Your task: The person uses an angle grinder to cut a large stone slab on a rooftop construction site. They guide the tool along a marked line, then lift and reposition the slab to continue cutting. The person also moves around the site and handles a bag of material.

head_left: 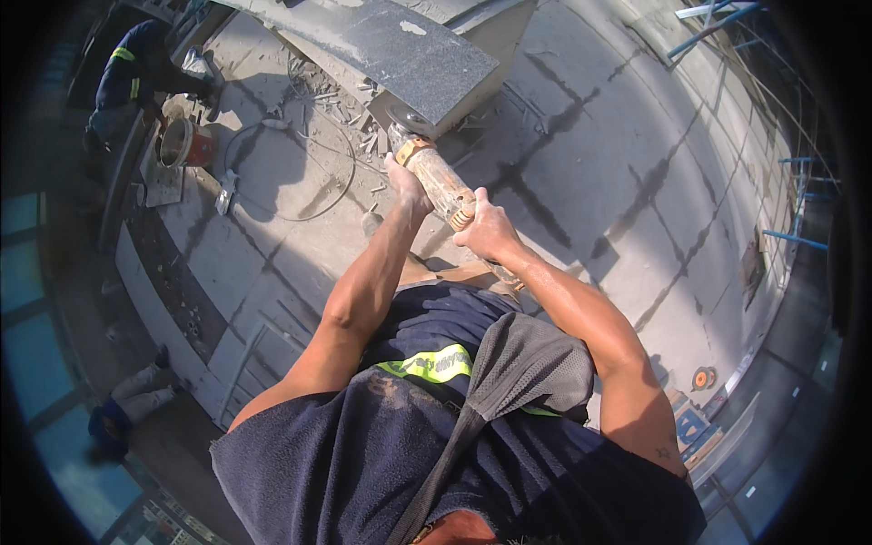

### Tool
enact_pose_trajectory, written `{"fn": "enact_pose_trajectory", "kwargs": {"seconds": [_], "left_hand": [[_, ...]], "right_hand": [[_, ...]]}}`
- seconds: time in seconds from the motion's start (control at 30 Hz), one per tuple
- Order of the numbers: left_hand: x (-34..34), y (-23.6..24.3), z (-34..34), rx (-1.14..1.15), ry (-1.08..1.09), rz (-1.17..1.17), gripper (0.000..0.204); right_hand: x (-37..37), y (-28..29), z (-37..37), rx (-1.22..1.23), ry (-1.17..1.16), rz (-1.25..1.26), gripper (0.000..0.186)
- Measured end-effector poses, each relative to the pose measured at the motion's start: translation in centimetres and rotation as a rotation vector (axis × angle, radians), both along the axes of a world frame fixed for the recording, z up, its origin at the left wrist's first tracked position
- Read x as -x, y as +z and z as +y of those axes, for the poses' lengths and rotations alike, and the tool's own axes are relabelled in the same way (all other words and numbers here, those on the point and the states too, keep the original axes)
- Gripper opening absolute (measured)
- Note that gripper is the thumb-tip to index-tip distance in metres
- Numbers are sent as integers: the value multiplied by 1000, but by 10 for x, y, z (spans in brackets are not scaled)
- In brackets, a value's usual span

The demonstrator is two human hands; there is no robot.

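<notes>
Both my arms reach forward, holding a dusty angle grinder (439,179). My left hand (409,184) grips it near the head, just behind its dark round disc (409,120). Around the rear of the body, by the orange-yellow part, my right hand (489,227) is closed. The disc is beside the near edge of a grey stone slab (413,59); whether it touches cannot be made out. That slab lies on a pale block-like support (495,68).
Broken offcuts (368,136) litter the floor left of the slab, near a looped cable (352,168). An orange bucket (188,143) stands farther left, beside a bending co-worker (136,77). Another person (127,409) is at lower left. Blue metal poles (718,32) rise at the far right.
</notes>
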State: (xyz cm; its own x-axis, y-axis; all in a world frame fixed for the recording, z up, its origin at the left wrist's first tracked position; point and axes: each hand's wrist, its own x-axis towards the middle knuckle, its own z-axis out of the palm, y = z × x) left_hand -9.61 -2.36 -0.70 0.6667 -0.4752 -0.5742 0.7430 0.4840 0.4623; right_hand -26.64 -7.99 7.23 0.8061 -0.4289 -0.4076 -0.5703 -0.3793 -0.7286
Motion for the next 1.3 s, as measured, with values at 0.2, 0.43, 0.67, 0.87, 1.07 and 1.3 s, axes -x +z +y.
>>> {"fn": "enact_pose_trajectory", "kwargs": {"seconds": [0.2,0.43,0.67,0.87,1.07,1.3], "left_hand": [[-7,-15,1,58,-39,-46,59],[-15,-16,-2,78,-28,-48,60],[5,1,5,16,-42,-35,58],[2,0,3,14,-47,-47,58],[-4,2,2,-5,-50,-67,58],[4,12,4,-34,-69,-55,60]], "right_hand": [[-1,4,0,42,10,16,72],[-9,-8,-2,62,0,2,72],[1,5,2,7,-10,16,69],[2,5,2,49,-13,-11,68],[-5,-7,1,26,-32,-24,71],[1,4,5,15,-34,30,75]]}}
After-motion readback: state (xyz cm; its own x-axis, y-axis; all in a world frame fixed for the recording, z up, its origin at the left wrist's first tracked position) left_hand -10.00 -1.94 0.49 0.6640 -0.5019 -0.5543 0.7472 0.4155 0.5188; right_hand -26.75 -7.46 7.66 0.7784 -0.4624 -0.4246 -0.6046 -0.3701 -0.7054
